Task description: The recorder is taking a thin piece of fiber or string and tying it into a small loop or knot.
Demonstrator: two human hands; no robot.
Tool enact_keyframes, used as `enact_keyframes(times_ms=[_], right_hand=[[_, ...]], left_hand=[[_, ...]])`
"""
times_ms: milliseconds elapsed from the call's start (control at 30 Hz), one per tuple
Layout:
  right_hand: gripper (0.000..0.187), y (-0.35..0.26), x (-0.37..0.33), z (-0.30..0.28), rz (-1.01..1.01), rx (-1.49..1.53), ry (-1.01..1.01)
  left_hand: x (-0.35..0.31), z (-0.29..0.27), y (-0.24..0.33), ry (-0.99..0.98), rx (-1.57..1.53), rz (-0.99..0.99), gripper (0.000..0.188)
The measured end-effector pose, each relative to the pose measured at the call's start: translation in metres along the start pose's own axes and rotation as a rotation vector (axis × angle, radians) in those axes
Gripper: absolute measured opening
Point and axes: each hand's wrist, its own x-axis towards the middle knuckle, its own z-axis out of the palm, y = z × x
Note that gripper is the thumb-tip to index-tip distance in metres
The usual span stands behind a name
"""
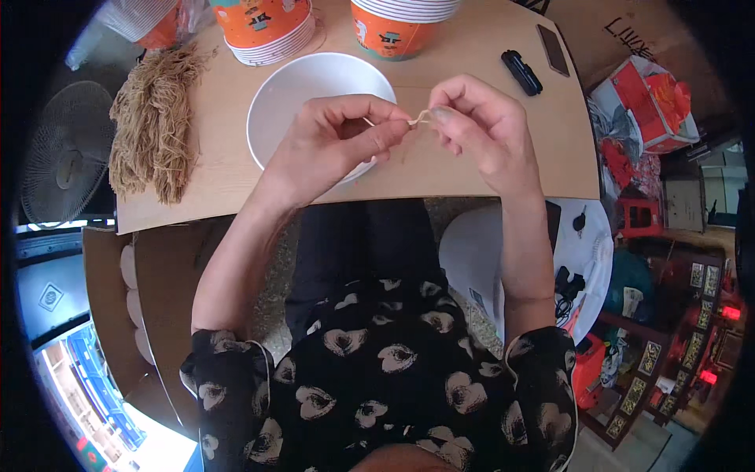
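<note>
L hand (322, 149) & R hand (487, 130), each pinching thin strand (420, 120), over counter (448, 173) nr its near edge; uneven pull or slack fingertips could let strand slip.

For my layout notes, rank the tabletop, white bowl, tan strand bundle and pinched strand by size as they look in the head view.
1. Tabletop
2. White bowl, partly hidden
3. Tan strand bundle
4. Pinched strand

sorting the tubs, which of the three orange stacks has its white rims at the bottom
The middle stack; the left stack and right stack have their rims on top.
</note>
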Motion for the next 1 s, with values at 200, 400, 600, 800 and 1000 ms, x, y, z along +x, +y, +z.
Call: enact_keyframes(times_ms=[200, 400, 600, 800, 1000], right_hand=[[0.013, 0.001, 0.002, 0.010, 0.115, 0.045, -0.011], [0.016, 0.006, 0.002, 0.013, 0.162, 0.086, -0.001], [0.016, 0.008, 0.004, 0.014, 0.207, 0.239, -0.008], [0.018, 0.009, 0.005, 0.014, 0.345, 0.346, -0.014], [0.019, 0.013, 0.006, 0.016, 0.387, 0.453, -0.044]], left_hand=[[-0.002, 0.007, -0.013, 0.170, 0.155, 0.258, 0.012], [-0.006, 0.010, -0.013, 0.226, 0.097, 0.238, 0.010], [-0.006, 0.010, -0.013, 0.268, 0.251, 0.418, 0.010], [-0.008, 0.011, -0.010, 0.349, 0.343, 0.444, 0.011], [-0.009, 0.009, -0.011, 0.329, 0.306, 0.389, 0.014]])
